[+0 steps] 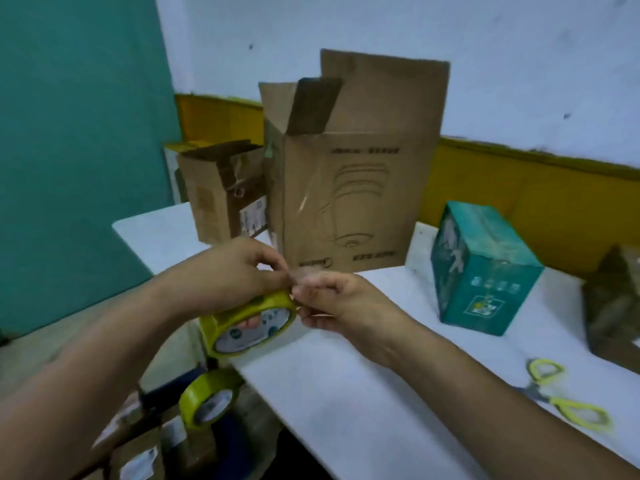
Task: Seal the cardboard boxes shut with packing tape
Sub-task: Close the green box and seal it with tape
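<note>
left hand grip: holding tape roll | right hand grip: pinching tape at roll's upper rim

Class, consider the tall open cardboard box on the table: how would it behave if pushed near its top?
Standing tall and upright, the cardboard box would probably tip before sliding. Its top flaps are open, so walls likely flex. Contents hidden: weight unclear.

1. The tall box is matt brown cardboard with a glossy clear tape strip.
2. The tape roll looks glossy yellow-green.
3. The table is smooth and white.
4. The teal box has a slight sheen.
</note>
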A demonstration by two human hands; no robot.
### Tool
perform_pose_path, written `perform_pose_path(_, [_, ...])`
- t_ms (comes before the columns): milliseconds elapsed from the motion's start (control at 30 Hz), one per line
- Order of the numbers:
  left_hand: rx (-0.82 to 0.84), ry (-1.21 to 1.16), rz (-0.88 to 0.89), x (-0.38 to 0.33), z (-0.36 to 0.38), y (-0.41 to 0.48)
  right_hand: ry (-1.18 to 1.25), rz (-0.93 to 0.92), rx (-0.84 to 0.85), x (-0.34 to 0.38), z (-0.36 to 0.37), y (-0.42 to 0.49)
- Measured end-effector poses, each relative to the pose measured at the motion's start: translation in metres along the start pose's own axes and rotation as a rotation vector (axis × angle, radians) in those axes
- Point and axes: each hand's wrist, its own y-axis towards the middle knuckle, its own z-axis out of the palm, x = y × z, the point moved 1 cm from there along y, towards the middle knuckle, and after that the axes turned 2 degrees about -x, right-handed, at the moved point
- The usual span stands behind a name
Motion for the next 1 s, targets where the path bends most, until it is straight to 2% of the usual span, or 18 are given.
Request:
perform_pose_path(133, [0.047, -0.087, 0.198, -0.074, 0.009, 0.057, -0.037, -0.031, -0.333, 0.058, -0.075, -0.028])
perform_pose_path(200, [0.121, -0.196, 0.303, -0.111, 0.022, 0.085, -0.129, -0.047, -0.487, 0.081, -0.112, -0.046])
perform_pose_path(300, [0.245, -0.29, 0.36, -0.159, 0.042, 0.119, -0.261, -0.083, -0.658, 0.105, -0.159, -0.07])
perform_pose_path(433, [0.249, -0.195, 0.43, -0.203, 0.053, 0.15, -0.378, -0.11, -0.851, 0.118, -0.204, -0.088])
perform_pose_path(533, [0.078, 0.118, 0.44, -0.192, 0.053, 0.169, -0.515, -0.055, -1.1, 0.111, -0.243, -0.107])
perform_pose_path(567, [0.033, 0.145, 0.416, -0.181, 0.054, 0.175, -0.494, -0.027, -1.139, 0.106, -0.256, -0.113])
perform_pose_path(667, [0.034, 0.096, 0.396, -0.162, 0.063, 0.186, -0.345, 0.093, -1.059, 0.092, -0.273, -0.121])
perform_pose_path(800, [0.057, -0.057, 0.423, -0.153, 0.072, 0.189, -0.266, 0.135, -0.99, 0.084, -0.281, -0.116])
perform_pose_path(1000, [0.173, -0.143, 0.374, -0.138, 0.076, 0.201, -0.275, 0.206, -0.947, 0.078, -0.287, -0.105])
